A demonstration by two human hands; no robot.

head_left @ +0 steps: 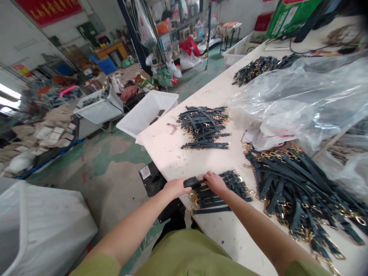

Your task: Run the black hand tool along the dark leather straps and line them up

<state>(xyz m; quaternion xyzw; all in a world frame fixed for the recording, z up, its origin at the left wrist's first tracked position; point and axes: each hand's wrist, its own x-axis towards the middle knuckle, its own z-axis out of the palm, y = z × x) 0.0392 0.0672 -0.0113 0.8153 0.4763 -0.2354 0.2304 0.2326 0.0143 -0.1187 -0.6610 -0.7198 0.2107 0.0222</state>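
Near the table's front edge, my left hand (174, 188) is closed on a dark strap (191, 182), whose near part looks broad and bent over. My right hand (215, 183) has its fingers closed on the far end of the same strap. Below both hands lies a row of dark straps (212, 202) with gold-coloured metal clasps, side by side on the white table. Part of this row is hidden under my right hand and forearm. Farther up the table sits a second pile of straps (204, 125), stacked crosswise.
A large heap of straps (296, 184) spreads along the right side. Clear plastic sheeting (304, 96) lies behind it, beyond which is another strap pile (258, 68). Small pliers (172, 125) rest near the left table edge. A white bin (135, 115) stands beside the table.
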